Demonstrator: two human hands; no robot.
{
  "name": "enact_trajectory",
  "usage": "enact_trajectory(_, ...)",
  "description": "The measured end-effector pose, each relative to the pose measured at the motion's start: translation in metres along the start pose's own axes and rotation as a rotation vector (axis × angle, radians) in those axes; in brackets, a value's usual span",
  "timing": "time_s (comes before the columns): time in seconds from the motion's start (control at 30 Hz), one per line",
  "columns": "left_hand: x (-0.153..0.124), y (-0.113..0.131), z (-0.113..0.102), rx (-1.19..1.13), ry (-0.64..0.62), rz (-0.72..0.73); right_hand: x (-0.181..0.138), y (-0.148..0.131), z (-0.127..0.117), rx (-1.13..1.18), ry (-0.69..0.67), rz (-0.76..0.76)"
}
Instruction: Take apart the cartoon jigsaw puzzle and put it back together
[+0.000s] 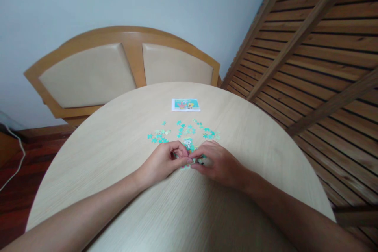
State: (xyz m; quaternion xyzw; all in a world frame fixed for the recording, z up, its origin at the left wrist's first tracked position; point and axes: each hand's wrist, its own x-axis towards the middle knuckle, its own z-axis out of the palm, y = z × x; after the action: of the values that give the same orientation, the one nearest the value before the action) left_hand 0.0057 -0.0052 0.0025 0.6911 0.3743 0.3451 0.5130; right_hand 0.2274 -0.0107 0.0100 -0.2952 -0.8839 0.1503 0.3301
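Observation:
My left hand (173,158) and my right hand (214,161) meet over a partly joined jigsaw puzzle (188,143) on the table. The fingers of both are bent and closed on its pieces, with the fingertips touching or nearly so. Part of a white cartoon figure on turquoise shows just above them; my fingers hide much of the rest. Beyond my hands lie loose turquoise puzzle pieces, in a left cluster (159,136), a middle cluster (186,129) and a right cluster (209,132).
A picture card (186,105) with cartoon figures on turquoise lies farther back on the round wooden table (118,138). Behind the table stands a padded wooden chair back or bench (140,59) against a pale wall. A slatted wooden screen (319,55) leans along the right; a white cable (20,153) hangs at left.

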Motion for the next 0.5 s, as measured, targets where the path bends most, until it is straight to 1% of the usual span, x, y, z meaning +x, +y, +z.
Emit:
enact_trajectory(0.13, 0.0008, 0.0059, -0.0011, -0.029, 0.007, -0.011, -0.0017, 0.0036, -0.0001, -0.003, 0.077, 0.042)
enact_trajectory(0.27, 0.0013, 0.0093, -0.0022, 0.004, -0.001, 0.009, -0.0021, 0.0036, -0.0021, -0.005, 0.099, 0.057)
enact_trajectory(0.37, 0.0013, 0.0089, -0.0013, 0.008, -0.019, 0.010, -0.0011, 0.0017, -0.0033, -0.004, 0.085, 0.045)
enact_trajectory(0.5, 0.0006, 0.0074, -0.0002, 0.013, -0.023, 0.003, -0.0003, 0.0003, -0.0062, 0.027, -0.007, 0.031)
